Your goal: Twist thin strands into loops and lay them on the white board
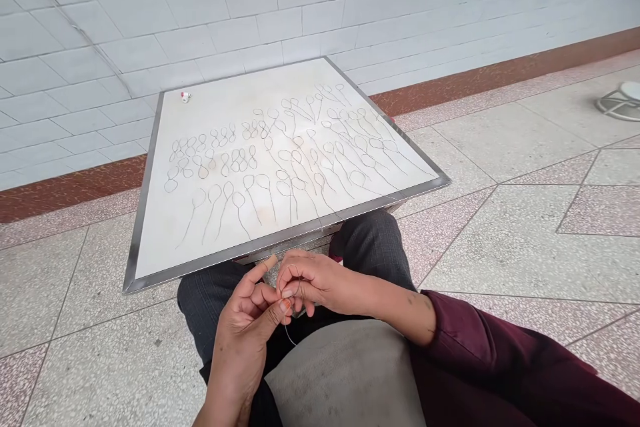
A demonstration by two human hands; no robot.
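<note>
Above my lap, in front of the board's near edge, my two hands meet. My left hand (250,313) pinches a thin wire (289,333) between thumb and fingers, its index finger stretched out with a tan covering on the tip. Against it, my right hand (313,280) is closed with the fingertips on the same wire, which curves in a small loop above them. One loose end hangs below the left thumb. On the white board (240,93) lie many thin wires, some with a single loop and a long tail (239,200), others twisted into figure-eight shapes (252,158).
A small white and red object (185,97) sits at the board's far left corner. Behind stands a white tiled wall (200,7). A round stool (623,101) is on the speckled floor at the right. A grey cloth (350,373) covers my lap.
</note>
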